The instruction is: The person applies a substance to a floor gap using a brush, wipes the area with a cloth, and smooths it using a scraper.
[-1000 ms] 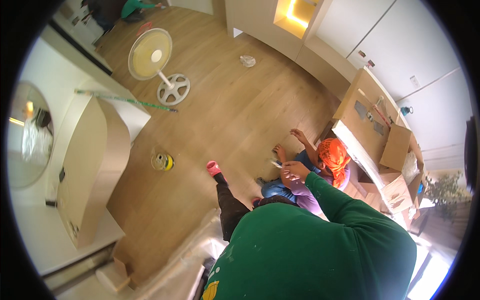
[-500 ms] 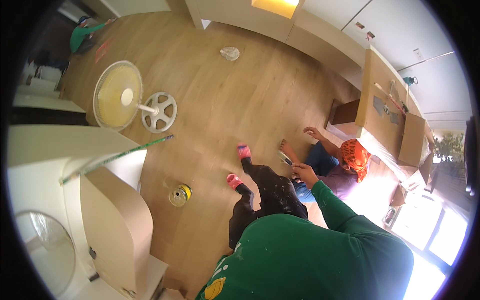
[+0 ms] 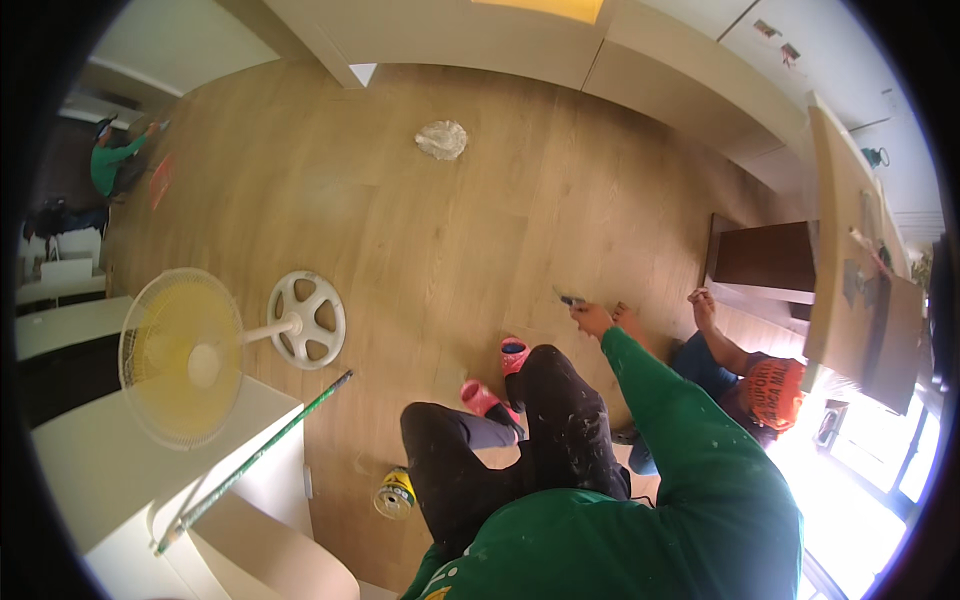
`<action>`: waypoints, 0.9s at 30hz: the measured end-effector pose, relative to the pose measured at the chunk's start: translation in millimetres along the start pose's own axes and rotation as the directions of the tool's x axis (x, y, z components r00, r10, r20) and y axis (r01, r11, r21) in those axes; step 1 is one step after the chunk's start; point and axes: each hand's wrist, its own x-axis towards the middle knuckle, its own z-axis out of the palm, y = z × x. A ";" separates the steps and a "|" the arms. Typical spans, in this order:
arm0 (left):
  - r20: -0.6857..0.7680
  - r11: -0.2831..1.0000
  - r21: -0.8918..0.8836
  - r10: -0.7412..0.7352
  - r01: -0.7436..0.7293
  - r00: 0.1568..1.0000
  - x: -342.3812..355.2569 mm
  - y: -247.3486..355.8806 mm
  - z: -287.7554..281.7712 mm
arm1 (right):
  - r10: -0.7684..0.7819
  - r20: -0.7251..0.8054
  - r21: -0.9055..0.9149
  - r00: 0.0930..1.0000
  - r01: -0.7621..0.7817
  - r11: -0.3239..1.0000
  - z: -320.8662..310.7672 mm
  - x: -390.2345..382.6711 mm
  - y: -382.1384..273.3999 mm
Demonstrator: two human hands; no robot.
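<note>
My right arm, in a green sleeve, reaches forward over the wooden floor (image 3: 500,230). My right hand (image 3: 592,319) is closed around a small hand tool (image 3: 571,300) with a dark handle and a thin pale tip; its exact kind is too small to make out. Close by is the bare foot of a co-worker (image 3: 745,370), who sits low at my right in an orange head cloth. That person's hand (image 3: 703,308) is raised, apart from mine. Only a bit of my left sleeve shows at the lower edge; my left hand is out of sight.
At left stand a fan (image 3: 205,365) with a round white base and a green-stained pole (image 3: 255,460) across a white cabinet. A yellow-and-black can (image 3: 396,495) is beside my knee. Crumpled clear plastic (image 3: 441,140) lies ahead. A tan panel (image 3: 840,240) rises at right; another person (image 3: 112,165) crouches far left.
My legs have gone from straighter to bent, and my view has shifted. My right hand, still on the tool, has stretched forward, farther from my body. The seated co-worker appears farther right.
</note>
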 end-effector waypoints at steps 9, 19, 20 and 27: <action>0.010 0.996 0.047 0.071 -0.071 0.997 228.1 31.1 11.9 | -0.396 -0.265 -0.385 0.879 0.280 0.879 51.5 255.1 65.4; -0.046 0.972 0.143 0.192 -0.184 0.980 367.8 105.7 -73.0 | -0.183 -0.432 -0.126 0.883 0.141 0.982 143.1 227.7 149.9; -0.045 0.968 0.154 0.205 -0.196 0.978 386.4 125.6 -83.1 | -0.183 -0.473 -0.064 0.862 0.174 0.983 140.3 233.6 134.9; -0.211 0.699 0.691 0.439 -0.185 0.873 566.8 297.4 -230.5 | -0.350 -0.517 -0.216 0.781 0.277 0.936 137.2 322.3 -41.7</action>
